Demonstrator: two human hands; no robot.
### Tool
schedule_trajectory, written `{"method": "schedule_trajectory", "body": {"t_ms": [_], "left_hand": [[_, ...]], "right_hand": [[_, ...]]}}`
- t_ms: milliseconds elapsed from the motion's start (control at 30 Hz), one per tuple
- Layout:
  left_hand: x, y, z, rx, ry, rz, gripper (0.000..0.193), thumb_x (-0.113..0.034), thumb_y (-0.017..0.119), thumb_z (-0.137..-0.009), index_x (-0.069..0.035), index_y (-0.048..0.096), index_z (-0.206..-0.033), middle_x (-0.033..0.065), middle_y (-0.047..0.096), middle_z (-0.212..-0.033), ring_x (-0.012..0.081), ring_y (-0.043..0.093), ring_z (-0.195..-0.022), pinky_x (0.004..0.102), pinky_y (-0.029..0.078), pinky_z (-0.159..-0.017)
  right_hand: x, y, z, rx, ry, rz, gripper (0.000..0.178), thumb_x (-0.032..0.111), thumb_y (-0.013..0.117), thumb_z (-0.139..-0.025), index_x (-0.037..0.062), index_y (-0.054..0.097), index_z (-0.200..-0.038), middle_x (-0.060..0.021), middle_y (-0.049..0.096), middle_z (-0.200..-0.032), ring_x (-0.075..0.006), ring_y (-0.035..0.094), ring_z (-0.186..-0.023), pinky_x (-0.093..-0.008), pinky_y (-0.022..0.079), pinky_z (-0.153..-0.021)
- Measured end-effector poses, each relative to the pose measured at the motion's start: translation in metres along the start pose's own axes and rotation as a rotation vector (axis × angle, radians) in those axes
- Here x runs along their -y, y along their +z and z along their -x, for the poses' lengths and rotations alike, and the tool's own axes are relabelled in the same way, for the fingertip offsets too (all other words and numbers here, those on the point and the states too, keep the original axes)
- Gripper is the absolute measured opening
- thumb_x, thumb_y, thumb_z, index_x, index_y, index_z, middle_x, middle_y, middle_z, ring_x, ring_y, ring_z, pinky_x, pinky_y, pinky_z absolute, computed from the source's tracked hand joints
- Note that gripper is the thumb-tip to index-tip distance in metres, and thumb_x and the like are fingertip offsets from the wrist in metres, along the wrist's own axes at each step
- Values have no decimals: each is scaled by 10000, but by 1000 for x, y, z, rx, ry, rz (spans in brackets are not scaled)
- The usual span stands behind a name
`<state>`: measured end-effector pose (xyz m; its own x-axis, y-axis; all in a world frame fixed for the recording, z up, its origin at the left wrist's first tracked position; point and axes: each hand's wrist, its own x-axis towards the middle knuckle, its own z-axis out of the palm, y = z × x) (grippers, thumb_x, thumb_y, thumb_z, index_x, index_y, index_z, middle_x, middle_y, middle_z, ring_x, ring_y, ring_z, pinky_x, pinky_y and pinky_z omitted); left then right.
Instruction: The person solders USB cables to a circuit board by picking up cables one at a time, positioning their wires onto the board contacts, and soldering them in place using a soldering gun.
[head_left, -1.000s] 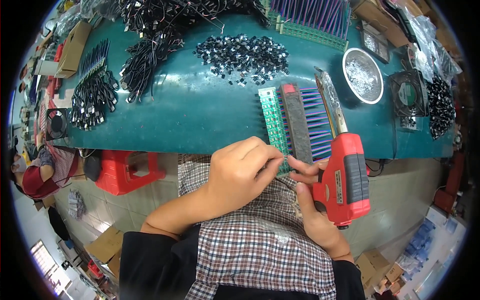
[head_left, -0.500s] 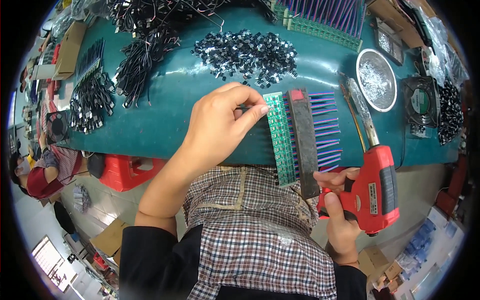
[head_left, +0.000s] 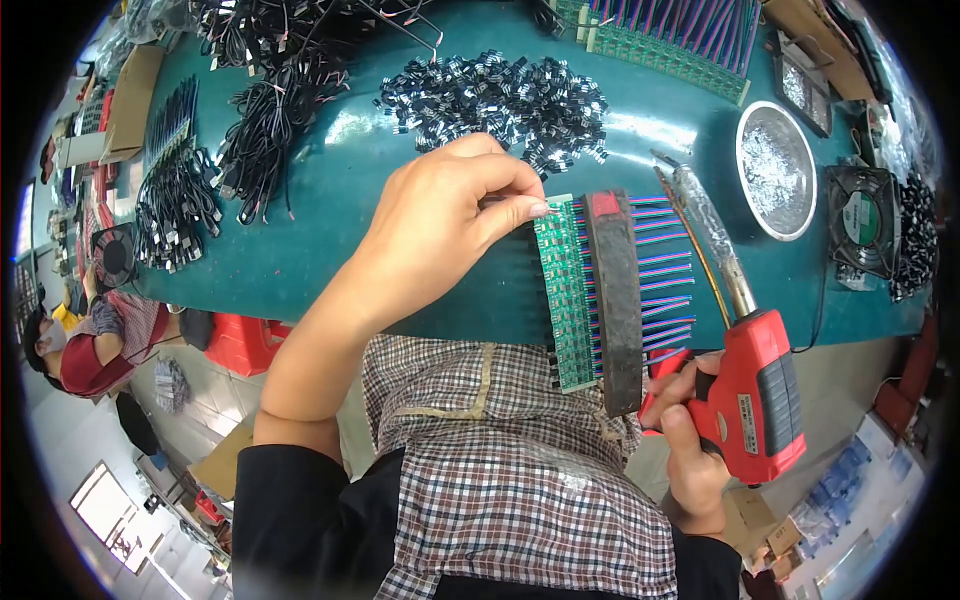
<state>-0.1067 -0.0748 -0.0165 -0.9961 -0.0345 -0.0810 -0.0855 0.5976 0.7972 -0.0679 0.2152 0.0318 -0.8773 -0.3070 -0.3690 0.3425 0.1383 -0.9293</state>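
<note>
My left hand (head_left: 440, 225) is closed, thumb and forefinger pinched at the far left corner of a green circuit board strip (head_left: 567, 310). Whatever sits between those fingertips is too small to make out. A dark bar with a red patch at its far end (head_left: 615, 290) lies along the board, and thin multicoloured wires (head_left: 665, 270) stick out to its right. In my right hand (head_left: 695, 475) is a red soldering gun (head_left: 762, 390), its long metal barrel pointing away from me. The barrel's tip is right of the board's far end, apart from my left fingers.
Small black-and-silver connectors (head_left: 490, 105) lie heaped beyond my left hand. A round bowl (head_left: 742, 165) of shiny bits stands right of the gun, near a black fan (head_left: 862, 222). Bundled black cables (head_left: 265, 140) lie left; more wired boards (head_left: 665, 60) lie at the back. A person (head_left: 85, 355) sits far left.
The view has shifted a little. The soldering gun's tip has come left, nearer the board's far end. My left hand's pinch has moved slightly, staying at the board's corner.
</note>
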Motion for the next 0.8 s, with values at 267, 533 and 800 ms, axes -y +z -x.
{"method": "schedule_trajectory", "body": {"t_ms": [267, 533, 800], "left_hand": [[3, -5, -10, 35, 79, -57, 71, -83, 749, -851, -44, 738, -910, 43, 617, -810, 152, 589, -699, 286, 472, -623], [5, -5, -11, 16, 139, -121, 73, -81, 763, -826, -45, 737, -885, 49, 620, -801, 179, 611, -701, 306, 469, -614], [6, -7, -16, 21, 235, -209, 89, -119, 775, -811, -61, 739, -868, 44, 615, -777, 206, 615, -677, 330, 461, -587]], "right_hand": [[-18, -18, 8, 29, -77, 176, 332, 76, 648, -901, -17, 525, -1195, -66, 555, -828, -123, 508, -577, -276, 435, -531], [-22, -13, 0, 87, -52, 314, 200, 1, 596, -900, -39, 544, -1088, -48, 542, -680, -116, 503, -540, -276, 437, -502], [-18, -3, -4, 33, -32, 267, 129, -5, 585, -900, -31, 539, -1017, -51, 520, -710, -115, 481, -540, -260, 426, -481]]}}
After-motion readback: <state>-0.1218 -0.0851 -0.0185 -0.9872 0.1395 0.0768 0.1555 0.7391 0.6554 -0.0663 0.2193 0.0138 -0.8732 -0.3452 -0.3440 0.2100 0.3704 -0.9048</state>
